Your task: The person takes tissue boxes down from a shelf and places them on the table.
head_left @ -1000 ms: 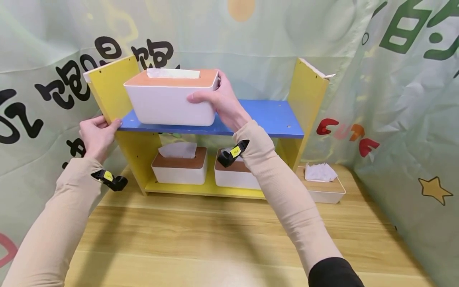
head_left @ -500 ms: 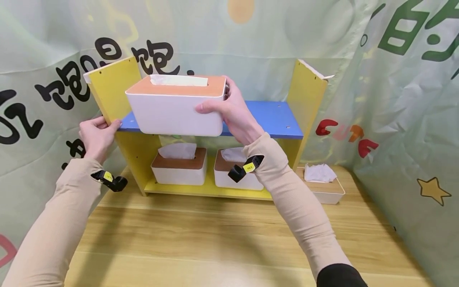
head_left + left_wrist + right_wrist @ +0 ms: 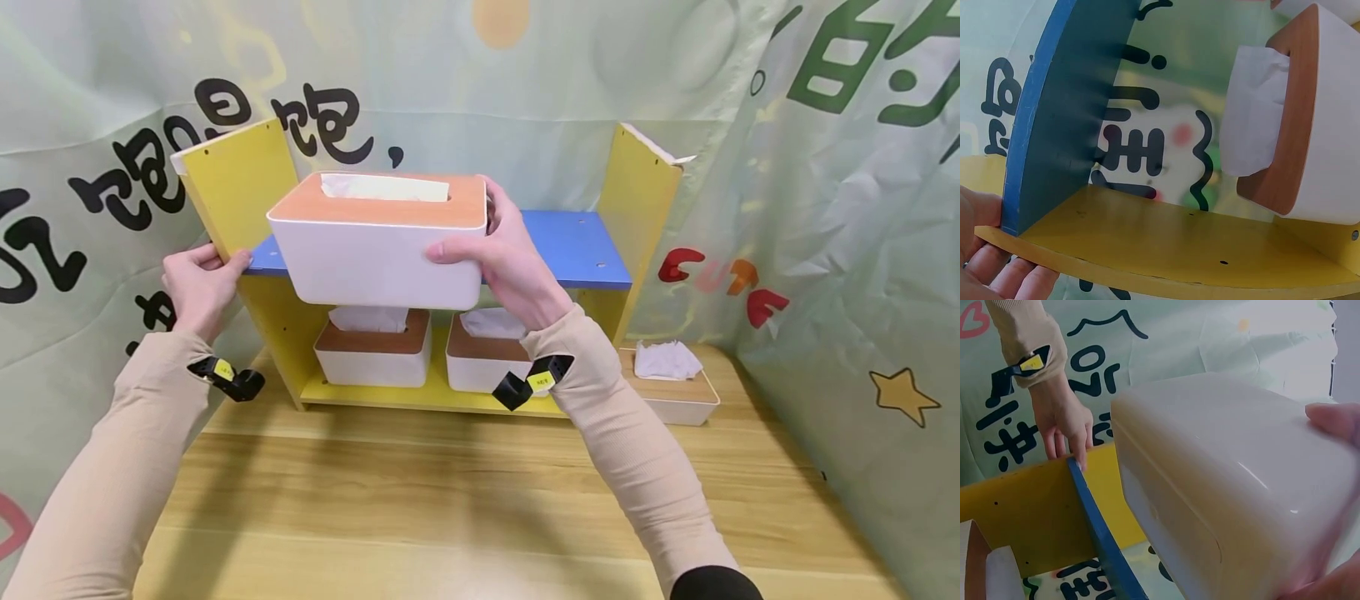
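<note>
Holding the tissue box (image 3: 382,265) before the blue shelf (image 3: 576,246), the right hand (image 3: 519,260) curls its fingers round one end; the left hand (image 3: 201,287) pinches the yellow side panel (image 3: 243,179). Likely light, stiff and slippery, the box suits an end grasp.

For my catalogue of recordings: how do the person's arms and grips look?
The left sleeve and right sleeve are beige, close-fitting and wrist-length; black fabric shows at the latter's elbow end. A black left wrist device and right wrist device each carry a yellow label, its print unreadable. The left grip and right grip wear no gloves.
</note>
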Demonstrator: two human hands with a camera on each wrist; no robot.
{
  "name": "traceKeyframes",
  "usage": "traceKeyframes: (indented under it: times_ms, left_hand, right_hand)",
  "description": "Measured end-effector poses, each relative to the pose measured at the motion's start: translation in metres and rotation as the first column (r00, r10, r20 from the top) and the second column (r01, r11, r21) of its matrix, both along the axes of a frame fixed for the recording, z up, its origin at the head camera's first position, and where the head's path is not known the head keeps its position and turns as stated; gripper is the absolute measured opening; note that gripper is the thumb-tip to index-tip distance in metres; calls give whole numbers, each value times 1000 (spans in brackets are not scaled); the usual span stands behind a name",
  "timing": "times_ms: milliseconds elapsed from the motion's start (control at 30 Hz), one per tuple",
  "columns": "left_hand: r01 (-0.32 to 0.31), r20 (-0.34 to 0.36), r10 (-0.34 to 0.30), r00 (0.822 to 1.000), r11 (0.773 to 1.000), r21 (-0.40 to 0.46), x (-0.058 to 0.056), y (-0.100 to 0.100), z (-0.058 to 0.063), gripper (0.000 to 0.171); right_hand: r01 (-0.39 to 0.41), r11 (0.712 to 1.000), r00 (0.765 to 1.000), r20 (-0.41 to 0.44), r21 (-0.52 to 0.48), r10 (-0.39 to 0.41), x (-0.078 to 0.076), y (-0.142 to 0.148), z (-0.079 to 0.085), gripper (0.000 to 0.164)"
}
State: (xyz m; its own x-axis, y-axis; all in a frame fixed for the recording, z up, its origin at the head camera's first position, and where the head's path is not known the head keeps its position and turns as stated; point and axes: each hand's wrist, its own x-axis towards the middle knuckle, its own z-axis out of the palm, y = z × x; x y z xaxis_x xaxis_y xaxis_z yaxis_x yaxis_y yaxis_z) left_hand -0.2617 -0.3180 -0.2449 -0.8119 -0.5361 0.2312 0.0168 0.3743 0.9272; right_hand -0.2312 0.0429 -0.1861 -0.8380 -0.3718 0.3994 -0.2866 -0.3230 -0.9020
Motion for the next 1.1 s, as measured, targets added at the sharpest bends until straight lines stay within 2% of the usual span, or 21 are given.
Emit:
traceKeyframes:
  times_ms: [367,800,1100]
  left_hand:
    - [-4,6,4,1000,1000,-7,1,-1,0,54]
    - [-2,8,2,1000,1000,10,1,1,0,55]
    - [-3,4,3,1000,1000,20,1,1,0,55]
  right_hand:
    - [12,1000,1000,12,2,-12,16,12,-15,87]
    - [46,999,999,20,28,-47,27,26,-36,93]
    - [40,998,999,17,55,-41,34,38,-51,98]
